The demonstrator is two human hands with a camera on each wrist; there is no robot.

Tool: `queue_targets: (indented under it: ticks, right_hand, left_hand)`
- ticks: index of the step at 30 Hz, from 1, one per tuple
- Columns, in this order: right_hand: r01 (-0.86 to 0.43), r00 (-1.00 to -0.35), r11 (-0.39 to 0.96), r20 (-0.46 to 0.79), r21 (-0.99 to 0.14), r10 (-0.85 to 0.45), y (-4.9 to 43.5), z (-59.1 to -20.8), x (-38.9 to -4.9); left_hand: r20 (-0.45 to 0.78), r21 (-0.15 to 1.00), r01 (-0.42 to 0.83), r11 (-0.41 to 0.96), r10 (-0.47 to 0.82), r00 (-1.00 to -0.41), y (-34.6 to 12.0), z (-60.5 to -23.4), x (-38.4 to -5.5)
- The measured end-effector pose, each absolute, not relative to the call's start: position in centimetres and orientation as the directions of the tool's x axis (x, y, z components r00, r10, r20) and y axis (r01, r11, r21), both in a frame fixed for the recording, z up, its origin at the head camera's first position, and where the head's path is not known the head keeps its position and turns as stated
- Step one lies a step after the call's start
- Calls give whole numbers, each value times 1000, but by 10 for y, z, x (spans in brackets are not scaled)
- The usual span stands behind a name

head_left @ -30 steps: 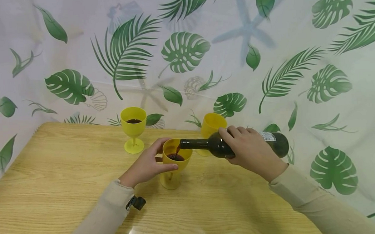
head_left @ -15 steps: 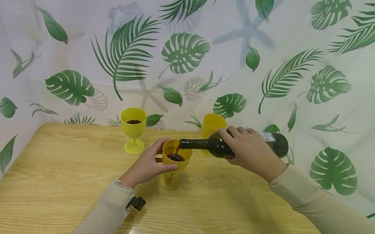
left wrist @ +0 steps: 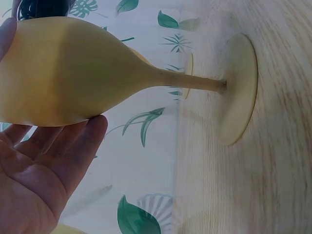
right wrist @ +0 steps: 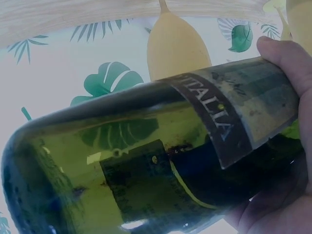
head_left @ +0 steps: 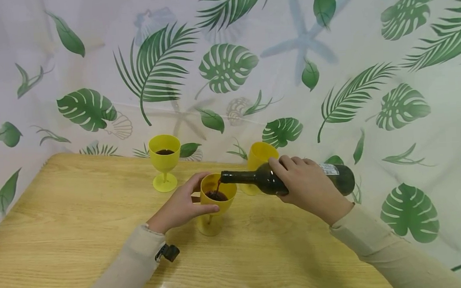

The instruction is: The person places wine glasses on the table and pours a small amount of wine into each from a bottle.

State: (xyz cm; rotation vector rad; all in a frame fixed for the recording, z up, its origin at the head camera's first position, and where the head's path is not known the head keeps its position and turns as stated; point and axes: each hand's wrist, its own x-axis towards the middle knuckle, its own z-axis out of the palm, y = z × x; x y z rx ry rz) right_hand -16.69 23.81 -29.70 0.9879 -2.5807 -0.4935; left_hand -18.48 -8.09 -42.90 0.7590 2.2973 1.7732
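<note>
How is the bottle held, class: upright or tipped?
Tipped: the bottle lies nearly level in the right hand, and dark liquid streams from it into a goblet.

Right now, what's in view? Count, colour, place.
table: 1, pale wood, bottom of head view
patterned sheet: 1, white with green leaves, behind table
rear left goblet: 1, yellow, table's far side
rear right goblet: 1, yellow, partly behind bottle
front goblet: 1, yellow, upright under bottle mouth
bottle: 1, dark green, tilted nearly level
bottle labelling: count unclear, dark and white, on bottle
liquid: 1 stream, 2 pools, dark red, in front and rear left goblets
wrist device: 1, black, left wrist
sleeves: 2, beige, both forearms
left hand: 1, bare, around front goblet's bowl
right hand: 1, bare, gripping bottle
</note>
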Motion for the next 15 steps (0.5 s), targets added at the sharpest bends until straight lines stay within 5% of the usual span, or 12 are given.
queue_targets:
  ticks: [15]
  right_hand:
    - [-569, -716, 707, 170, 420, -677, 239, -298, -165]
  left_hand:
    - [180, 942, 288, 173, 464, -867, -80, -428, -184]
